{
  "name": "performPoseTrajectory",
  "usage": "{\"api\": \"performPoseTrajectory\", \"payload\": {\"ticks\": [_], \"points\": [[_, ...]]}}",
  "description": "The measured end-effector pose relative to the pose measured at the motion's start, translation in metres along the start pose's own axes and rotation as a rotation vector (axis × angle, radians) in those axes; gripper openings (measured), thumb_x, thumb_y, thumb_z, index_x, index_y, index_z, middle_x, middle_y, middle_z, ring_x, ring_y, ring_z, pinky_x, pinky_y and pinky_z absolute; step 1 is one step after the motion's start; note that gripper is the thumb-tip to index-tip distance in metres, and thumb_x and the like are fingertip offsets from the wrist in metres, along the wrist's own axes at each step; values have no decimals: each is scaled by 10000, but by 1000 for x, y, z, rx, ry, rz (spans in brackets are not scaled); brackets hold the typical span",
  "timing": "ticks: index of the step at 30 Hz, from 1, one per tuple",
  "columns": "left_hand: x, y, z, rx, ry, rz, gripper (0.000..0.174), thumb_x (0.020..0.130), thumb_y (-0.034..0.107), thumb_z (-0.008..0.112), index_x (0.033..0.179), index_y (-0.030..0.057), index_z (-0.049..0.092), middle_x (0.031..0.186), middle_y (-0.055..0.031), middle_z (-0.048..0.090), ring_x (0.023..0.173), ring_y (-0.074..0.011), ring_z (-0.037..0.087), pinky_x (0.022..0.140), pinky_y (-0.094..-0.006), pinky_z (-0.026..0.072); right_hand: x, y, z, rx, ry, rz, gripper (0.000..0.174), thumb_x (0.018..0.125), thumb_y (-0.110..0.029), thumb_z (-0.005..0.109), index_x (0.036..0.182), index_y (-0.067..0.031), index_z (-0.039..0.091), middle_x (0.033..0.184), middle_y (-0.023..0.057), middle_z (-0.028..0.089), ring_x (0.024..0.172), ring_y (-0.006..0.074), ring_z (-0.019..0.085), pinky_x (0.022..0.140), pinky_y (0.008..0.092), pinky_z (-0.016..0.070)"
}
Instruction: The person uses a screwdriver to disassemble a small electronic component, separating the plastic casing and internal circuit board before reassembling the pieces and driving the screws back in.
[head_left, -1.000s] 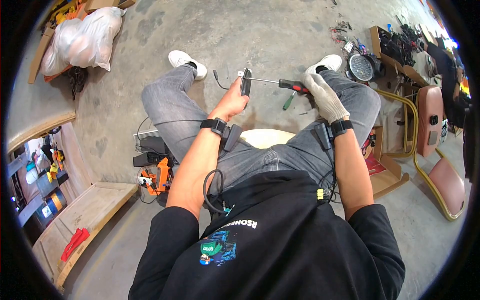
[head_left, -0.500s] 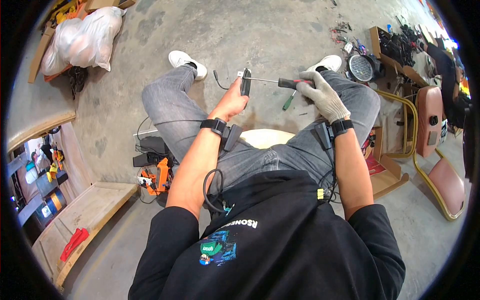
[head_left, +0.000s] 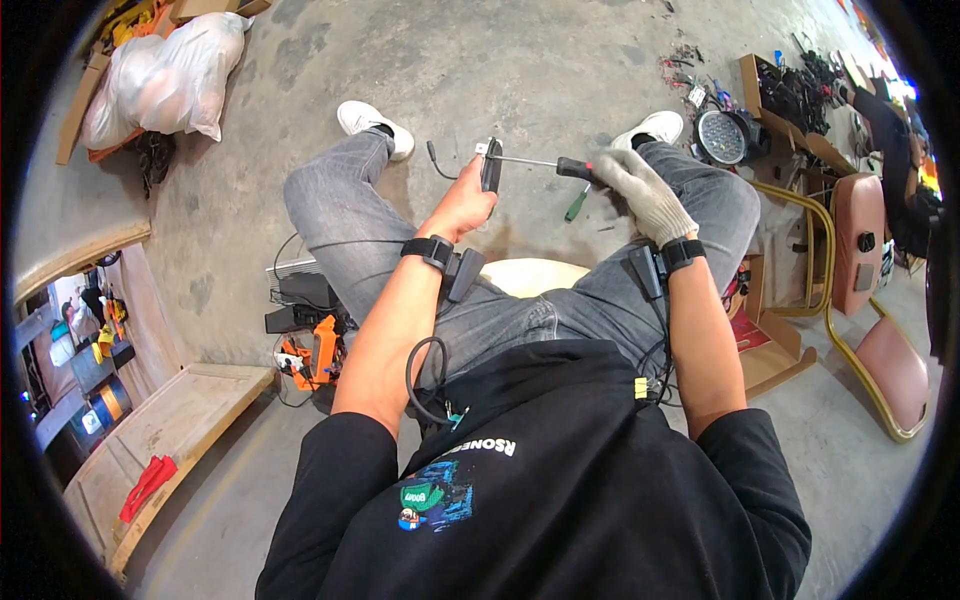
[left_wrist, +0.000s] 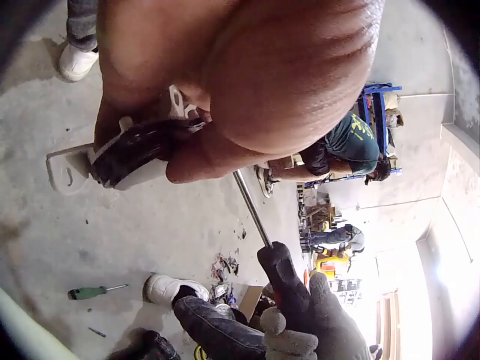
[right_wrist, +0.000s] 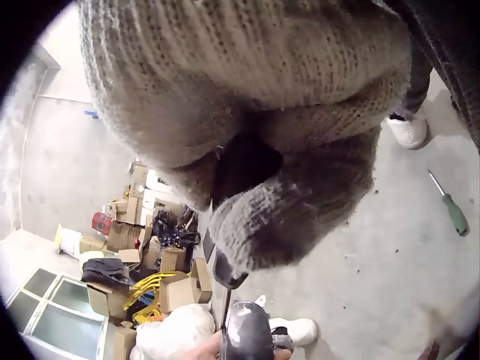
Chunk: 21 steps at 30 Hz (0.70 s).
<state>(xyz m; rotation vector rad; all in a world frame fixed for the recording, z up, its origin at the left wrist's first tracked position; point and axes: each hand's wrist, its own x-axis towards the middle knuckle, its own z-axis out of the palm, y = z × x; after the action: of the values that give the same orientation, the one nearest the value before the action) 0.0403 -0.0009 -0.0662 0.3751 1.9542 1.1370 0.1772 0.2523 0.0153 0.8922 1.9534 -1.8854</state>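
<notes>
My bare left hand point(head_left: 463, 207) grips a dark, glossy part point(head_left: 492, 166) fitted with pale metal brackets point(left_wrist: 66, 171); what kind of part it is I cannot tell. From the right, a screwdriver point(head_left: 575, 169) with a black and red handle reaches across to it, its shaft level and the tip against the part's upper end. My right hand point(head_left: 647, 192), in a knitted grey-white glove, holds that handle by its rear end. In the right wrist view the gloved fingers point(right_wrist: 292, 202) wrap around the black handle. A short black cable with a plug point(head_left: 434, 155) sticks out beside the left hand.
A green-handled screwdriver point(head_left: 576, 204) lies on the concrete floor between my knees. Near my right foot are a round lamp point(head_left: 721, 136), loose wires and a cardboard box point(head_left: 775, 90). A chair point(head_left: 858, 245) stands at right, a wooden bench point(head_left: 170, 430) at left.
The gloved fingers have shifted round the screwdriver handle, which shows turned, its red stripe differently placed. My left hand and the dark part stay in place.
</notes>
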Motion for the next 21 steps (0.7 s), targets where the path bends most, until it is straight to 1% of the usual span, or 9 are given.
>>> {"api": "performPoseTrajectory", "payload": {"ticks": [1, 4, 5, 7, 11, 13, 17, 19, 21], "points": [[-2, 5, -1, -7, -10, -20, 581, 825, -21, 583, 1383, 29, 429, 924, -49, 563, 812, -156, 526, 745, -292, 447, -2, 0, 4, -2, 60, -89, 557, 907, -349, 649, 1243, 81, 540, 839, 69, 580, 698, 115, 569, 614, 263, 506], [-2, 3, 0, -27, -19, -27, 577, 826, -24, 582, 1380, 26, 429, 919, -48, 559, 804, -156, 517, 741, -293, 445, -2, -3, 1, -111, 90, -160, 551, 915, -368, 629, 1234, 76, 554, 852, 72, 582, 701, 116, 569, 614, 266, 509], [-1, 0, 1, -41, -17, -14, 575, 826, -25, 582, 1378, 25, 430, 916, -47, 556, 799, -157, 512, 735, -294, 443, 0, -1, -2, -111, 91, -161, 551, 915, -368, 629, 1234, 76, 554, 852, 72, 582, 701, 116, 569, 614, 266, 509], [-2, 3, 0, -38, -14, -20, 576, 826, -26, 581, 1379, 25, 429, 912, -46, 551, 795, -156, 505, 729, -294, 440, 5, -2, -3, 10, 11, 28, 562, 895, -333, 650, 1254, 85, 541, 872, 77, 588, 701, 118, 569, 641, 255, 506], [0, 1, -1, -50, -42, -65, 569, 825, -25, 584, 1371, 24, 434, 899, -39, 535, 789, -153, 490, 720, -291, 431, -6, -14, 4, 10, 47, -39, 519, 902, -311, 645, 1231, 80, 555, 888, 76, 593, 714, 112, 569, 643, 250, 508], [1, -1, 1, -28, -29, -40, 555, 824, -24, 585, 1359, 23, 441, 894, -37, 531, 788, -151, 487, 718, -290, 428, -5, -10, 5, -54, 109, -142, 504, 918, -353, 616, 1194, 69, 590, 882, 68, 596, 716, 108, 568, 630, 243, 505], [1, 1, -1, -5, -30, -27, 530, 825, -16, 589, 1336, 21, 453, 887, -32, 524, 785, -145, 477, 717, -284, 423, -3, -13, 0, -80, 60, -77, 490, 910, -312, 633, 1220, 65, 579, 863, 64, 600, 705, 107, 566, 637, 245, 501], [3, -3, 0, -10, -31, -24, 525, 825, -14, 591, 1331, 21, 457, 891, -35, 533, 786, -144, 485, 716, -287, 426, 2, -7, -2, 2, -6, 18, 465, 885, -239, 664, 1227, 65, 580, 842, 57, 606, 674, 101, 557, 650, 243, 488], [4, -6, 0, -17, -30, -24, 520, 824, -11, 593, 1326, 21, 460, 895, -38, 542, 788, -144, 494, 714, -289, 430, 3, -6, 1, 4, 23, -38, 434, 892, -241, 656, 1198, 61, 600, 842, 50, 609, 677, 96, 553, 650, 243, 485]]}}
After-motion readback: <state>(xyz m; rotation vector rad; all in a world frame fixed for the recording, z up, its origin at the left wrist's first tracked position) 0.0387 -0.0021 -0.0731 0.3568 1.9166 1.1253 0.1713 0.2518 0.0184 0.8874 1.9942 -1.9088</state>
